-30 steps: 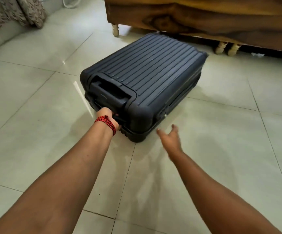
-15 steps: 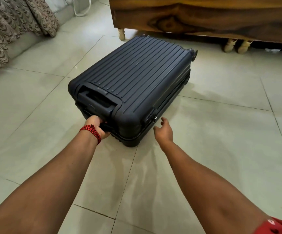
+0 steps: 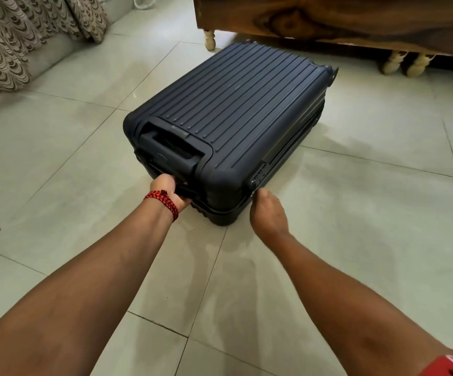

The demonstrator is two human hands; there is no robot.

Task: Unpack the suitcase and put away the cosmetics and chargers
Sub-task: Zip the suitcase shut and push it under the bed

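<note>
One dark blue ribbed suitcase [image 3: 236,104], closed, contents hidden, flat on pale floor tiles [image 3: 355,213] at frame centre. Left hand [image 3: 169,192] gripping carry handle [image 3: 186,189] at near end. Right hand [image 3: 267,210] curled against near right corner, below lock [image 3: 258,176]; grasp impossible to tell. Wooden furniture [image 3: 328,17] upper right, patterned fabric [image 3: 16,36] upper left.

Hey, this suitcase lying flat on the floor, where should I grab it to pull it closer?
Probably the handle on the suitcase's near end, reached from your side and hooked the way your left hand grips it. The broad ribbed shell gives little else to hook.
</note>
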